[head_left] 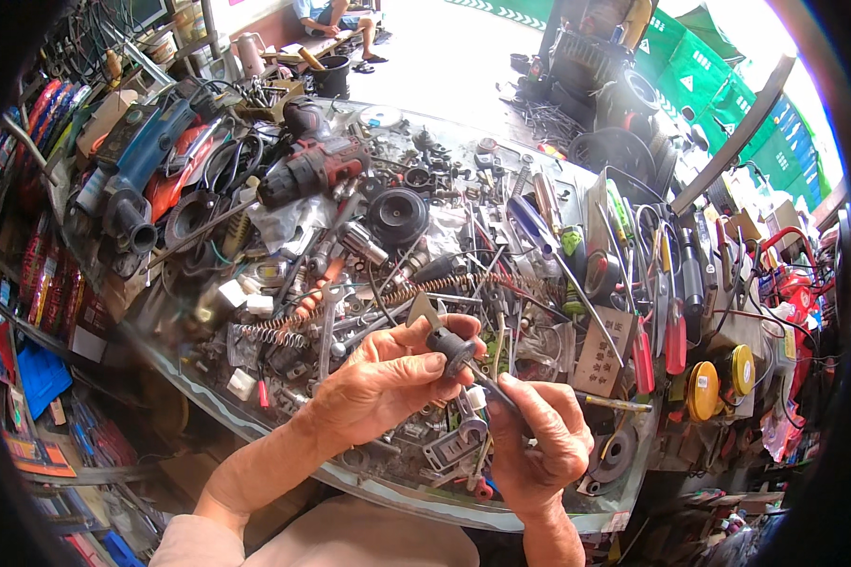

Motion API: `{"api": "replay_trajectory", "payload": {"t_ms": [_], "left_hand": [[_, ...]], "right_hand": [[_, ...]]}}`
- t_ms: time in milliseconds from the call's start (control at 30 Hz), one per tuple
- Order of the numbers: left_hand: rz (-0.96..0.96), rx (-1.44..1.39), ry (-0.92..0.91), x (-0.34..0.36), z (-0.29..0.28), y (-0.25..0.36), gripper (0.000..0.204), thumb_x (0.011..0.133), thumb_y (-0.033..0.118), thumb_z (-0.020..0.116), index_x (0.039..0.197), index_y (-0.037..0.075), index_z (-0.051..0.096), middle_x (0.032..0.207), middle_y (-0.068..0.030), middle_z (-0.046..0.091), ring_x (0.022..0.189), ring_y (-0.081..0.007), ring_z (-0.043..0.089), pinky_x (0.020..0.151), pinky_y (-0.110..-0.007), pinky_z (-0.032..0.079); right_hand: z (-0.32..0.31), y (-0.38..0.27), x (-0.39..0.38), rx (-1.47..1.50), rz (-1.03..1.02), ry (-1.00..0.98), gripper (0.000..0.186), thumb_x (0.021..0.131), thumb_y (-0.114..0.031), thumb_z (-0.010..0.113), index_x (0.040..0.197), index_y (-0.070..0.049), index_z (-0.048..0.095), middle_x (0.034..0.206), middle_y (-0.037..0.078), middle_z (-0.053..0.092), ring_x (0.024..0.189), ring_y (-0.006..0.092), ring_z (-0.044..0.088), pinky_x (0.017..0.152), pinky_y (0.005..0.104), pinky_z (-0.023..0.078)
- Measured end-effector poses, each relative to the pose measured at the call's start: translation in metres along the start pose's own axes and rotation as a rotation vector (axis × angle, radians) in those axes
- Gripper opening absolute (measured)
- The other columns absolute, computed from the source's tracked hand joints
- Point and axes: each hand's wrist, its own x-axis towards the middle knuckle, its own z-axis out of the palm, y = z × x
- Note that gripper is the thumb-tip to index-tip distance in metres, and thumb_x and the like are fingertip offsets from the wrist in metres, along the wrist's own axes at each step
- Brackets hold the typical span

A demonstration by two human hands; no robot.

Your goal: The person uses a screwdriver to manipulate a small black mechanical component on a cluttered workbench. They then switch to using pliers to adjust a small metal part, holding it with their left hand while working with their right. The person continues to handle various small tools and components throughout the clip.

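Over the near part of the cluttered bench, my left hand (373, 383) grips a black round lock cylinder (454, 353) between thumb and fingers. A flat, pointed metal piece (425, 310) sticks up on its far side. My right hand (547, 439) pinches what looks like a dark-headed key (499, 395). Its thin metal blade points at the cylinder's face and seems to meet it; how deep it sits I cannot tell. Just below the hands lies a grey metal bracket-like part (456, 446).
A glass-edged bench (388, 491) is heaped with small parts, a long coil spring (454, 282) and a red-black power drill (321, 170). Red-handled screwdrivers (674, 340) stand at the right, near yellow round tins (703, 390). Far off, a person (336, 19) sits.
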Motion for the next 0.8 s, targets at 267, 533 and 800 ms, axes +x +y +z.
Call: {"api": "replay_trajectory", "payload": {"t_ms": [267, 533, 800], "left_hand": [[0.071, 0.052, 0.057, -0.001, 0.003, 0.000, 0.053, 0.082, 0.004, 0.071, 0.130, 0.001, 0.049, 0.116, -0.0096, 0.061, 0.099, -0.0135, 0.061, 0.089, -0.026, 0.050], [0.074, 0.054, 0.052, -0.002, 0.000, 0.000, 0.047, 0.081, 0.006, 0.072, 0.123, -0.004, 0.054, 0.110, -0.0123, 0.063, 0.100, -0.0141, 0.061, 0.091, -0.027, 0.050], [0.091, 0.072, 0.024, -0.002, 0.000, 0.000, 0.039, 0.087, 0.015, 0.068, 0.120, -0.004, 0.057, 0.106, -0.0112, 0.065, 0.094, -0.0117, 0.061, 0.086, -0.024, 0.050]], "right_hand": [[-0.005, -0.003, 0.003, 0.593, 0.714, -0.142, 0.025, 0.087, -0.007, 0.066, 0.109, 0.005, 0.063, 0.082, 0.010, 0.066, 0.063, 0.0122, 0.060, 0.056, 0.0235, 0.048], [-0.007, 0.002, 0.007, 0.945, 0.972, -0.237, 0.032, 0.097, -0.022, 0.054, 0.106, 0.008, 0.060, 0.074, 0.009, 0.063, 0.048, 0.0086, 0.052, 0.043, 0.0204, 0.040], [-0.010, 0.007, 0.005, 1.015, 1.032, -0.381, 0.032, 0.095, -0.026, 0.057, 0.086, 0.004, 0.058, 0.064, 0.008, 0.057, 0.042, 0.0104, 0.047, 0.037, 0.0214, 0.036]]}}
